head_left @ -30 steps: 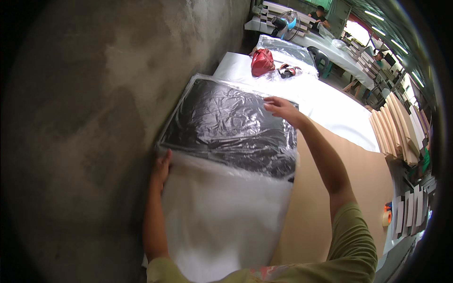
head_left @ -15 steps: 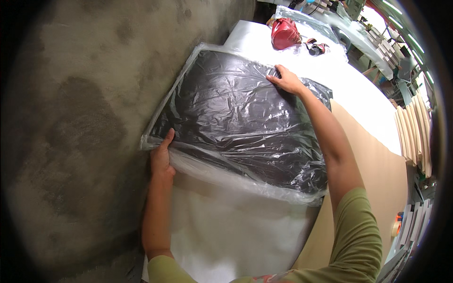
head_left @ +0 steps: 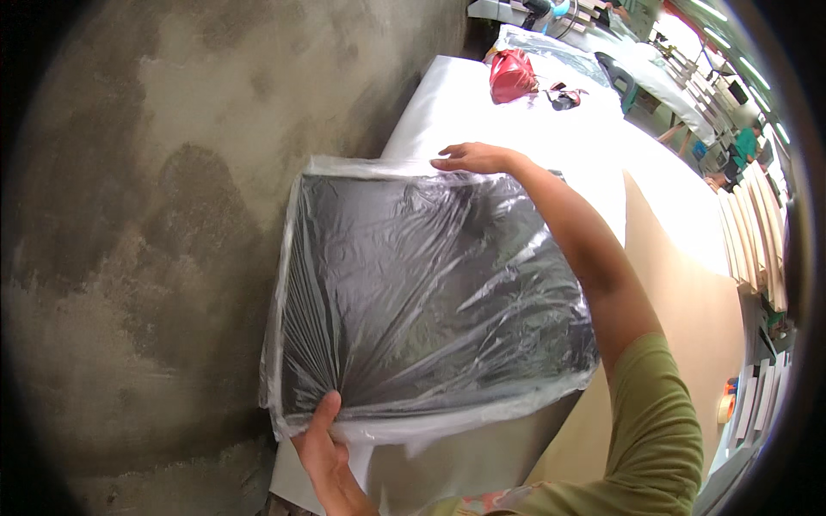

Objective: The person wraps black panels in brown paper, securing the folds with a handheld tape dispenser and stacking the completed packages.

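A flat dark rectangular panel (head_left: 430, 284) lies tilted before me, wrapped in clear, wrinkled plastic with whitish edges. At its near left corner, my left hand (head_left: 323, 439) is closed on the wrapped edge. The thumb presses on top, and plastic creases fan out from it; the other fingers are partly hidden underneath. My right hand (head_left: 475, 158) reaches across to the far edge. Its fingers are stretched out to the left along the plastic rim, with the thumb a little apart. Beneath the panel is a large pale sheet (head_left: 456, 469).
A stained concrete wall (head_left: 146, 241) rises close on the left. On the white surface (head_left: 447, 95) beyond sit a red bag (head_left: 513, 77) and a small dark item (head_left: 566, 96). Tan board (head_left: 680, 301) spreads to the right, near stacked wooden pieces (head_left: 750, 228) and tape rolls (head_left: 727, 404).
The wrapped panel has come nearer to me and turned, its left side swinging toward me. My left hand moved down with the corner; my right hand shifted left to the far edge.
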A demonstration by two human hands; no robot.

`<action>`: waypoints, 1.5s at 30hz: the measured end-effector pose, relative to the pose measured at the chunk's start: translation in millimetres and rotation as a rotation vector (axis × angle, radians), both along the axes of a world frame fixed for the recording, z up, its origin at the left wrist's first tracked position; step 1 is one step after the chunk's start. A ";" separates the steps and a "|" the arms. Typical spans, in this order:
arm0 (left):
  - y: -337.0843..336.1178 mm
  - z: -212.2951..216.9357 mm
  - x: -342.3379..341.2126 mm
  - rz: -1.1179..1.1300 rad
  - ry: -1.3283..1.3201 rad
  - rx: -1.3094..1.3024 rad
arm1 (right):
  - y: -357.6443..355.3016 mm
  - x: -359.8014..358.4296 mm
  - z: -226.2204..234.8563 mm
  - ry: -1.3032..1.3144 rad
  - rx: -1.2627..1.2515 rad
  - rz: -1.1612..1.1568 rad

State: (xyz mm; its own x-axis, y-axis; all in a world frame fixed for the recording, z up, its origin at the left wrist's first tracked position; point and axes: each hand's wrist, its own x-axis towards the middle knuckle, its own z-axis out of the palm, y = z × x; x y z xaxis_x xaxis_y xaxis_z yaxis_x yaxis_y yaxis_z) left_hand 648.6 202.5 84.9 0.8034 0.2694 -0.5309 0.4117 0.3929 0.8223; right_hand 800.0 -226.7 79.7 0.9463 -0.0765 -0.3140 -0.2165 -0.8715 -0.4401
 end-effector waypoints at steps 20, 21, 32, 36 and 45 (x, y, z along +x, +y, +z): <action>-6.6 -81.9 -142.6 -0.255 0.513 -0.694 | 36.3 13.7 -52.9 -0.076 -0.123 0.081; -4.6 -91.7 -150.5 -0.246 0.514 -0.647 | 61.6 6.7 -27.0 -0.055 -0.081 0.137; -23.6 -93.6 -149.1 -0.142 0.364 -0.379 | 113.9 -89.2 166.9 -0.545 -0.240 0.024; -19.6 -11.2 -98.7 -0.194 -0.034 -0.288 | 85.9 -120.3 233.2 -0.882 -0.240 -0.056; -1.7 208.6 -26.2 0.050 -1.152 -0.218 | 82.6 -292.0 305.3 -1.485 0.575 -0.419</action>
State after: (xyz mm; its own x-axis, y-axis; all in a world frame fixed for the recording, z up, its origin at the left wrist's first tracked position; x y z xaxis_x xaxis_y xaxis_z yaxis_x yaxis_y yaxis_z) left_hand 622.5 200.8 293.5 0.8308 0.3070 0.4641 -0.5515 0.5664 0.6125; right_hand 508.0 -144.1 385.0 0.3710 -0.5897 0.7173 0.5000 -0.5241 -0.6894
